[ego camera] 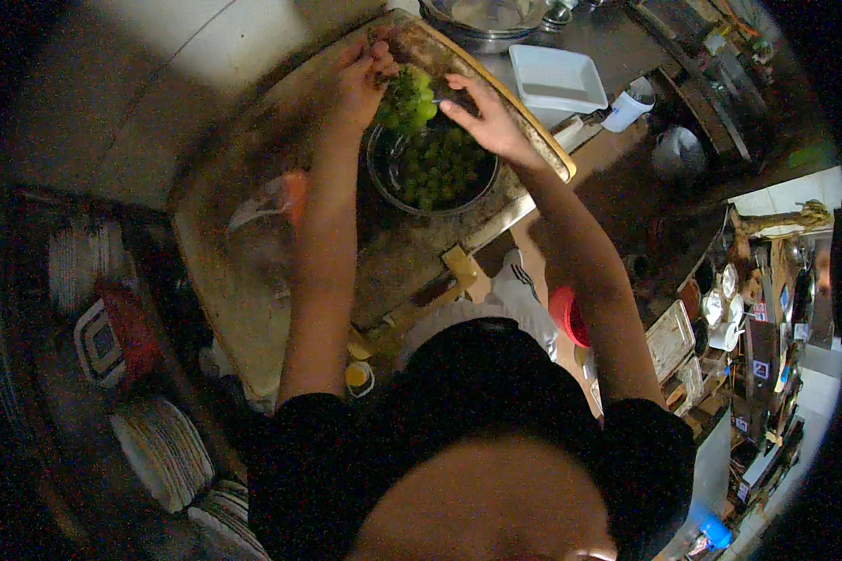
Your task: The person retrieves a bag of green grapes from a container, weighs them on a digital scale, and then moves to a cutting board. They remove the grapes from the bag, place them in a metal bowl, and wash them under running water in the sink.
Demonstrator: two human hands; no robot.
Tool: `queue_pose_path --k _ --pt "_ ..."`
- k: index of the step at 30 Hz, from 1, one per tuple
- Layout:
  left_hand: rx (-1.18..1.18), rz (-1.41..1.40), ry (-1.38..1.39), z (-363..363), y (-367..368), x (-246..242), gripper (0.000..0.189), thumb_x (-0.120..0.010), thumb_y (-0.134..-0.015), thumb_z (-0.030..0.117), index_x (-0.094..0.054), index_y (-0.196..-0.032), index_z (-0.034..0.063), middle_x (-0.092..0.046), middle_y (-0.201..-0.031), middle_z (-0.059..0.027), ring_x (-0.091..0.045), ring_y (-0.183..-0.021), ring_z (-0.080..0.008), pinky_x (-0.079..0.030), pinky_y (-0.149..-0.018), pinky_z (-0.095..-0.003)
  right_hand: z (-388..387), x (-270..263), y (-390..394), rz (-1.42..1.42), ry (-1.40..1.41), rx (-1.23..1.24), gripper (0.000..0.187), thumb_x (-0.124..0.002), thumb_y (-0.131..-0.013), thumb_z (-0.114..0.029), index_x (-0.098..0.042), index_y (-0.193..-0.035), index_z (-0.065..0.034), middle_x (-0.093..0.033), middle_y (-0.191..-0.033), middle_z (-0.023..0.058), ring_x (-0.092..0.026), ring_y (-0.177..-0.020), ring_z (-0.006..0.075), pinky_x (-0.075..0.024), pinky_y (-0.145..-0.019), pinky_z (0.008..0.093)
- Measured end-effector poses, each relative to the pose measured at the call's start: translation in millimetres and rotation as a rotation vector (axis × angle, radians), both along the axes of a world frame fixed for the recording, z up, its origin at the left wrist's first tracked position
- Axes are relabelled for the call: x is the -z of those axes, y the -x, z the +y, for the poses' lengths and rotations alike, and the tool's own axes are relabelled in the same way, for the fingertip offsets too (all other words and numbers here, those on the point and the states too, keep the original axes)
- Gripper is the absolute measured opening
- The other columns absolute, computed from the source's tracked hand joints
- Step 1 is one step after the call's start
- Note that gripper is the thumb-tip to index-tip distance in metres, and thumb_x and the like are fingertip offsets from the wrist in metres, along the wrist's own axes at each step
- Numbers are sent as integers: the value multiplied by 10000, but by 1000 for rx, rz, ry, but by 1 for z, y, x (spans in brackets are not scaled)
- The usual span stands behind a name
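My left hand (pixel 366 70) is raised at the top centre, its fingers closed at the upper end of a bunch of green grapes (pixel 408 102). Just right of the bunch, my right hand (pixel 488 119) has thumb and forefinger spread; a small bluish thing (pixel 436 102) shows near the thumb tip, too small to name. Below both hands a round clear bowl (pixel 431 211) stands on the worn worktop (pixel 400 266), with many loose green grapes (pixel 438 168) in it. Whether my right hand grips the small thing is not plain.
A white plastic tray (pixel 558 73) and a white cup (pixel 630 105) stand beyond the worktop's right edge. Metal bowls (pixel 495 17) are at the top. A clear plastic bag with orange parts (pixel 281 200) lies left of my left forearm. Stacked plates (pixel 165 452) are at lower left.
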State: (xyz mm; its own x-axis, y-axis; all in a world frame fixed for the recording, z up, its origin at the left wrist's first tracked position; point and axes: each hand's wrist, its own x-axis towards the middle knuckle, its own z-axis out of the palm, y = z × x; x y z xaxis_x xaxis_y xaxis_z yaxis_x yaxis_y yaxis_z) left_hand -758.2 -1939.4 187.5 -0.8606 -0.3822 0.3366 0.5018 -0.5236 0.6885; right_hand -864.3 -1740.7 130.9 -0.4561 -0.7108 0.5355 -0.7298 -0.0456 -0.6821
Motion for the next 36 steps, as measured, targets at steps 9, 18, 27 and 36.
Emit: queue_pose_path --k 9,18,27,36 --pt "119 -14 1 6 -11 -11 311 -509 -864 26 -532 -1165 -50 -485 -799 14 -409 -668 -100 -350 -633 -277 -27 -13 -19 -134 -16 -189 379 -640 -792 -3 -556 -1161 21 -646 -1021 136 -612 -937 193 -478 -806 303" --pt "-23 110 -147 10 -31 18 362 -557 -832 41 -509 -1178 -55 -473 -787 4 -396 -664 -110 -338 -626 -265 -24 -30 -55 -303 -175 -36 617 -737 -691 -23 -461 -1240 -90 -573 -888 110 -576 -788 259 -483 -707 340" --pt "108 91 -93 17 -38 -3 354 -571 -859 76 -510 -1181 -58 -436 -740 13 -375 -650 -98 -316 -592 -251 -21 -32 -47 -9 -57 -255 544 -704 -737 -96 -452 -1214 -30 -551 -1042 162 -582 -888 305 -469 -741 362" --pt "244 215 -287 19 -35 -4 365 -549 -826 19 -516 -1184 -40 -419 -758 28 -348 -634 -77 -292 -574 -223 -14 -45 -50 177 66 -220 329 -586 -744 -29 -419 -1027 -17 -498 -954 195 -521 -818 411 -453 -720 382"
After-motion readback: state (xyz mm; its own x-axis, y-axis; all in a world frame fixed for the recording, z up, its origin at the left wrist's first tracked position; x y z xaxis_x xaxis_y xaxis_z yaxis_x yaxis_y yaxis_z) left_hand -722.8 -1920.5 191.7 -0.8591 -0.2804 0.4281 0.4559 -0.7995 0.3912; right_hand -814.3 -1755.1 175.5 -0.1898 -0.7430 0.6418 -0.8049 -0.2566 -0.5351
